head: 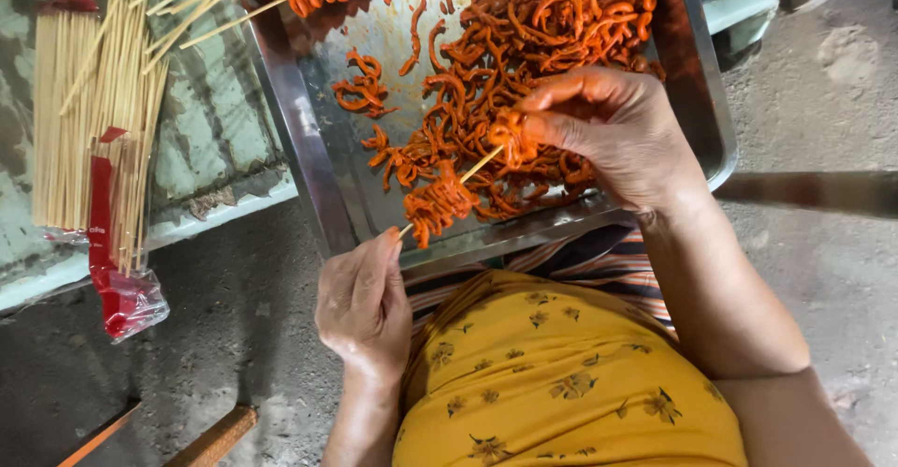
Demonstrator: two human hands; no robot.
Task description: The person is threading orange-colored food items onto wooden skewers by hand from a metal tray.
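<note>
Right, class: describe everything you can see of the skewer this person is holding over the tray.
The skewer is a thin, pale stick that looks like bamboo. It slants over the near edge of the metal tray, low end toward the left hand, whose grip pinches that end. A bunch of orange-red marinated strips is already threaded on its lower part. The right hand presses another strip onto the upper tip; a short bare stretch shows between them.

Bundle of bamboo sticks (89,121) in red-edged plastic bag (122,301); grey concrete floor (234,336)
</note>
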